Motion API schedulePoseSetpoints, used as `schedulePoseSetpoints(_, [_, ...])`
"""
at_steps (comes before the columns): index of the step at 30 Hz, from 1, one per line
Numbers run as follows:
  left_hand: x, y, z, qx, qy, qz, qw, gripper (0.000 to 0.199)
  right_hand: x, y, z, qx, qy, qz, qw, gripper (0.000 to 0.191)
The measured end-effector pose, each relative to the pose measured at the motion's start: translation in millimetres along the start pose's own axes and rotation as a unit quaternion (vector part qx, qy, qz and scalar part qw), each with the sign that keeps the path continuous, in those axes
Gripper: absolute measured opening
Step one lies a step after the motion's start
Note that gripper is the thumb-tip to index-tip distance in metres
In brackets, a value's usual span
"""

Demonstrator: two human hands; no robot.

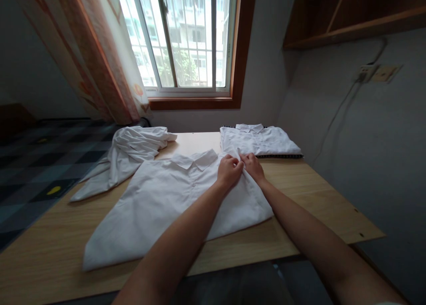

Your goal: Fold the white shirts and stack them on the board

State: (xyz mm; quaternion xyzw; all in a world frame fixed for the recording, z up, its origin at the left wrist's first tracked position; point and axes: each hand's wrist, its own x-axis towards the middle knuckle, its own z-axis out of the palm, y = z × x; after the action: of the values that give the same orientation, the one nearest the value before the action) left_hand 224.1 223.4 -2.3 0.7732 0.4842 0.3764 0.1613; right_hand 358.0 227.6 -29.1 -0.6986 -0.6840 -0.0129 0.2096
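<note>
A white collared shirt lies spread on the wooden table, its collar toward the window and its buttoned front facing up. My left hand is closed on the cloth near the shirt's right shoulder. Right beside it, my right hand pinches the same edge, its fingers close to those of the left. The fabric between the hands is slightly raised and creased. Just beyond them rests a folded white shirt with its collar up, on top of a dark patterned item.
A crumpled white garment lies at the table's back left. The wooden table ends near a wall with a socket and hanging cord. A checkered bed is on the left, below a curtain. A shelf overhangs the right.
</note>
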Motion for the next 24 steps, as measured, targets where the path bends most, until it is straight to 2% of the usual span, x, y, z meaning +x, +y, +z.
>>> schedulePoseSetpoints(3, [-0.5,-0.9,1.4,0.0,0.004,0.009,1.0,0.024,3.5,2.4,7.4,-0.037,-0.005,-0.002,0.999,0.038])
schedulePoseSetpoints(6, [-1.1,-0.4,1.3,0.0,-0.003,0.019,1.0,0.025,6.7,5.3,12.9,-0.031,-0.022,-0.015,0.999,0.035])
schedulePoseSetpoints(9, [-1.7,0.0,1.3,0.003,-0.01,0.03,0.999,0.025,10.7,8.9,15.8,0.02,-0.046,-0.036,0.998,0.038])
schedulePoseSetpoints(13, [-2.1,0.0,2.7,0.018,-0.014,0.04,0.999,0.025,14.7,14.7,15.5,0.138,-0.027,-0.031,0.99,0.042])
schedulePoseSetpoints(15, [-2.3,0.0,3.6,0.031,-0.017,0.048,0.998,0.025,14.6,18.0,13.3,0.243,-0.015,-0.032,0.969,0.042])
schedulePoseSetpoints(17, [-2.9,-0.1,4.9,0.051,-0.027,0.06,0.997,0.024,13.6,21.1,10.5,0.36,-0.003,-0.01,0.933,0.043])
schedulePoseSetpoints(19, [-4.4,-0.7,6.9,0.077,-0.04,0.072,0.994,0.025,12.9,23.6,8.0,0.447,-0.001,0.054,0.893,0.044])
schedulePoseSetpoints(21, [-6.9,-2.1,9.9,0.106,-0.056,0.083,0.989,0.025,13.0,25.4,6.1,0.485,-0.007,0.123,0.866,0.042])
schedulePoseSetpoints(22, [-8.5,-3.2,11.8,0.122,-0.065,0.088,0.986,0.025,13.1,26.3,5.4,0.486,-0.01,0.143,0.862,0.039])
schedulePoseSetpoints(24, [-11.7,-5.7,15.9,0.152,-0.084,0.103,0.979,0.024,13.2,27.8,4.3,0.46,-0.016,0.143,0.876,0.032])
